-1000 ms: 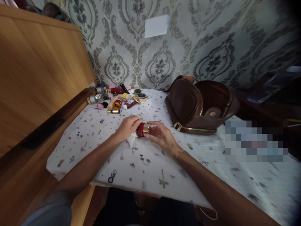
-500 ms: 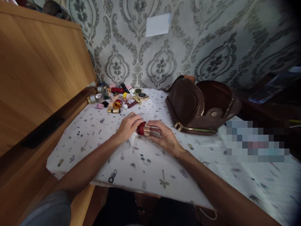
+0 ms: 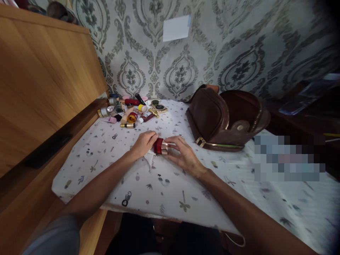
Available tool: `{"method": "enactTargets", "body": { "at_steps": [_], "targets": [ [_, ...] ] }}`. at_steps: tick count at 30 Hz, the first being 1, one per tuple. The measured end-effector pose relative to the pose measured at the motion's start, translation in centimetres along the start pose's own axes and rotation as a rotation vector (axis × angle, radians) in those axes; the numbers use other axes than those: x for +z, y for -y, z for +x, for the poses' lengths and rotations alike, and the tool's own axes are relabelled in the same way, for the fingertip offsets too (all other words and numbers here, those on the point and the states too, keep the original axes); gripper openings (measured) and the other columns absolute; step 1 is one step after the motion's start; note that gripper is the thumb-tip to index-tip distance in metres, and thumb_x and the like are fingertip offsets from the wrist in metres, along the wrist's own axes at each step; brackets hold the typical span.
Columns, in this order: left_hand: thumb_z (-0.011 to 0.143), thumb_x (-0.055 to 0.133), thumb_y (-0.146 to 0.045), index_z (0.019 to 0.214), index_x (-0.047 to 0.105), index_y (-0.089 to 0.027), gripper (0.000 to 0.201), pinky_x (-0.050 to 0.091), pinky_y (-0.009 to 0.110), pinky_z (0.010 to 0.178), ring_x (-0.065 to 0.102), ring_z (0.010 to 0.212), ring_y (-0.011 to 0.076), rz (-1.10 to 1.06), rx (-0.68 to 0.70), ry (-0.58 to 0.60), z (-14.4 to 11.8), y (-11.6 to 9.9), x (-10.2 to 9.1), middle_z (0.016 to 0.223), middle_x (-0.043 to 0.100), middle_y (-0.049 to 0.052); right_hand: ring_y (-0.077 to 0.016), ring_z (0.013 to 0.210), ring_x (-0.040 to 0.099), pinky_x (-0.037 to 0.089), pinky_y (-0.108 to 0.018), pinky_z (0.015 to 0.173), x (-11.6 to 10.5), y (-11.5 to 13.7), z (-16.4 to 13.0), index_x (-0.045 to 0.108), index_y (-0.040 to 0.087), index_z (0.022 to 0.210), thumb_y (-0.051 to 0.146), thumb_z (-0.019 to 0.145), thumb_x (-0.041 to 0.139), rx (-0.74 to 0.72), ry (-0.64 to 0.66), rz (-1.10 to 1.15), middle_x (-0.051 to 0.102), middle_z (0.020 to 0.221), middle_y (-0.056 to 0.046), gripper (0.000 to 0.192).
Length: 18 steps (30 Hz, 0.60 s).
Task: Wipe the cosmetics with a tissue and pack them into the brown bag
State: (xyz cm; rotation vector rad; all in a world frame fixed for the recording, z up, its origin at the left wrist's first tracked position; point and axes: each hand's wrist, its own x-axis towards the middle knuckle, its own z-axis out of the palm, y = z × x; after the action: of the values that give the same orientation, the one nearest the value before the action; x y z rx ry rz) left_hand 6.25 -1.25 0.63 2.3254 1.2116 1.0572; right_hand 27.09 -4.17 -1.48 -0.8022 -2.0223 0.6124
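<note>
Wiping seems in hand: right hand [image 3: 187,156] grips the gold cap [image 3: 164,147] of the red jar [image 3: 158,146], between both hands; left hand [image 3: 144,144] holds white cloth [image 3: 150,159] by it; next turn probably needs steady grip

From my remote head view, I see the left hand [image 3: 145,144] holding one end of a red jar [image 3: 158,146], a white cloth [image 3: 150,160] beneath it, while the right hand's [image 3: 187,156] fingers surround the gold-coloured end. Cosmetics [image 3: 132,117] lie clustered beyond; an open brown bag [image 3: 208,111] stands to the right.
</note>
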Motion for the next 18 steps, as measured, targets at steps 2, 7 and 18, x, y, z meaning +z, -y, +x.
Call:
{"method": "enactTargets", "body": {
  "at_steps": [2,7,18],
  "targets": [
    [0.098,0.041,-0.029,0.064,0.037,-0.02,0.035,0.036,0.027,0.065,0.044,0.063,0.0131,-0.002,-0.022,0.012,-0.07,0.13,0.21,0.063,0.045,-0.003,-0.0244,0.108,0.058,0.053,-0.049,0.097,-0.01,-0.14,-0.05,0.054,0.03,0.123,0.028,0.079,0.07,0.034,0.01,0.021,0.053,0.115,-0.005,0.046],
    [0.096,0.044,-0.03,0.067,0.044,-0.019,0.031,0.037,0.026,0.067,0.046,0.065,0.0133,-0.061,-0.034,-0.025,-0.27,-0.2,0.34,0.066,0.047,-0.002,-0.0262,0.106,0.061,0.055,-0.049,0.094,0.11,-0.04,-0.21,0.054,0.029,0.123,0.028,0.076,0.072,0.095,0.016,-0.006,0.057,0.113,-0.005,0.05],
    [0.094,0.041,-0.058,0.061,0.049,-0.018,0.053,0.041,0.028,0.07,0.051,0.069,0.0146,-0.249,-0.071,0.045,0.05,-0.1,-0.19,0.067,0.048,-0.001,-0.0269,0.12,0.058,0.05,-0.05,0.102,-0.37,0.51,0.04,0.06,0.026,0.116,0.018,0.089,0.058,-0.195,0.085,-0.252,0.063,0.128,-0.009,0.029]
  ]
}}
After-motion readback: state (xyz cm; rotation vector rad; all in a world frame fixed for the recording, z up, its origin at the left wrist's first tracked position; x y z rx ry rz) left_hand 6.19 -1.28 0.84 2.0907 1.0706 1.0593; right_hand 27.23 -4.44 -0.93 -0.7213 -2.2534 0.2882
